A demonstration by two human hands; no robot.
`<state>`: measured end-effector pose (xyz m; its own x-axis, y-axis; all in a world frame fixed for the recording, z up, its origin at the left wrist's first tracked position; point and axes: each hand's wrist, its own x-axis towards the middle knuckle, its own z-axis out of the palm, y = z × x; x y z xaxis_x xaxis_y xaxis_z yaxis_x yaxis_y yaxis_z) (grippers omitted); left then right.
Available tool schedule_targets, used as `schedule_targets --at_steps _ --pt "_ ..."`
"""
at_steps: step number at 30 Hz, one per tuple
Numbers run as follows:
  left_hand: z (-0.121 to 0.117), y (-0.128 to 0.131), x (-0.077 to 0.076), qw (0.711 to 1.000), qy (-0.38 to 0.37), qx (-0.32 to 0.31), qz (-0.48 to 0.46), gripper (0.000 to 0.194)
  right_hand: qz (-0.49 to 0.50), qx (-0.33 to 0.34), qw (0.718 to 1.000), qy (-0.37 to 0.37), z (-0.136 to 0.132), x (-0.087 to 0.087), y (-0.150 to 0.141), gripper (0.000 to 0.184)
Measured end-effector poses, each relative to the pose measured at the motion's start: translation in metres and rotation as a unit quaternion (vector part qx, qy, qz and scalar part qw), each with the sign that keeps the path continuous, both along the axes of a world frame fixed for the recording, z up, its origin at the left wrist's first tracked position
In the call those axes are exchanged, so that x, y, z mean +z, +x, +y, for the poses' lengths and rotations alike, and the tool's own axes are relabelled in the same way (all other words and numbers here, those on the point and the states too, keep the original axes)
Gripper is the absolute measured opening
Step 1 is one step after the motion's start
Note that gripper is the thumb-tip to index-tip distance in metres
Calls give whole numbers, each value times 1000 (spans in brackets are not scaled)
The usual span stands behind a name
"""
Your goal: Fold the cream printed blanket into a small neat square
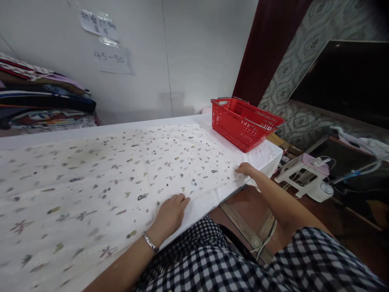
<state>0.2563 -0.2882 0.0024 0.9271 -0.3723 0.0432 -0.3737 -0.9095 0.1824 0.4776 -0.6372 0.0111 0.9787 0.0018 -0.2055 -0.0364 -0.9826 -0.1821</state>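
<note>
A long cream cloth [164,174] with small printed plants and figures lies spread over the white-covered table. My left hand [170,214], with a metal-banded watch [149,241] on the wrist, rests at the cloth's near edge. Its fingers are bent down onto the fabric, and the fingertips are partly hidden. Farther right, my right hand [246,169] is closed on the cloth near its right end, fingers curled over the border. Slight wrinkles run across the fabric between the two hands.
A red plastic basket [234,127] stands at the table's back right. Folded fabrics [45,97] are stacked at the far left by the wall. On the floor to the right is a stool [304,170] with cables. A dark screen [343,81] hangs on the right wall.
</note>
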Motion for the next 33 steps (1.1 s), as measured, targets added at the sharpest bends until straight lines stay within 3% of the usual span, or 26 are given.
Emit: schedule_targets --at_steps 10,16,22,28,33 --pt "-6 -1 6 999 36 22 24 56 27 -38 997 63 0 0 2 30" --pt "-17 -2 5 1000 12 0 22 54 -46 -43 997 33 -16 -3 12 32" --pt "-19 -4 2 1000 -12 -1 17 51 -31 -30 999 10 -21 -6 14 30" --pt "-17 -8 -2 999 -41 15 24 52 26 -27 999 13 -9 3 31 31" --pt "-16 -10 0 997 -56 22 40 52 18 -30 999 25 15 5 50 37"
